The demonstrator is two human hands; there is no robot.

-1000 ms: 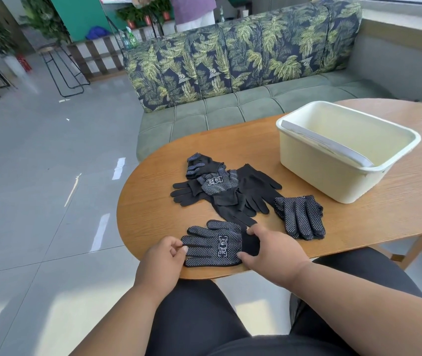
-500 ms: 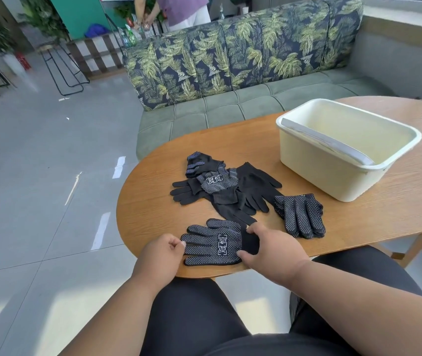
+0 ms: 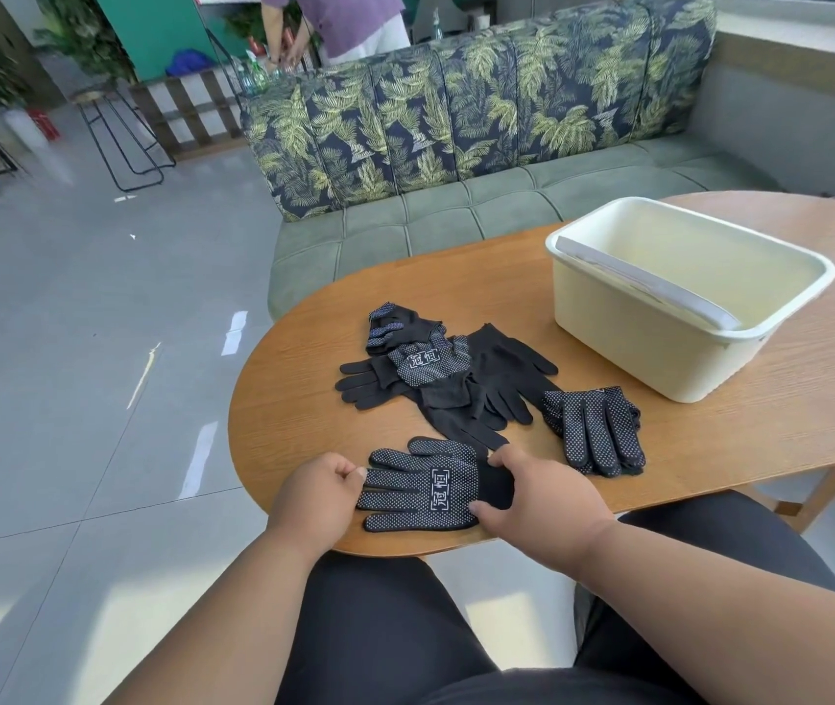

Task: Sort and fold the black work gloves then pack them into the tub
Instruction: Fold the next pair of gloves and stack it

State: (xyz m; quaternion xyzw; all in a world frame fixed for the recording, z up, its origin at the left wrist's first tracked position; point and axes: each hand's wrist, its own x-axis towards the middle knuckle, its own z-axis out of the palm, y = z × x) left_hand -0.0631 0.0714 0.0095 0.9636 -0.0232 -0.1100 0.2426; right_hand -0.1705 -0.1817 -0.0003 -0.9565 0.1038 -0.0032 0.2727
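Lay flat at the near edge of the bench (image 3: 303, 399): one dotted black glove (image 3: 425, 488), fingertips pinched by the left hand (image 3: 321, 493), cuff gripped by the right hand (image 3: 540, 496). Sat beyond: a loose pile of gloves (image 3: 448, 371), then the cream tub (image 3: 680, 297).

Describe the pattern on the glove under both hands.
Black glove with white dots and a white boxed logo; head view.

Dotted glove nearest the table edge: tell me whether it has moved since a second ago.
No. The dotted glove lies at the same spot by the table's near edge, with both hands at its ends as before.
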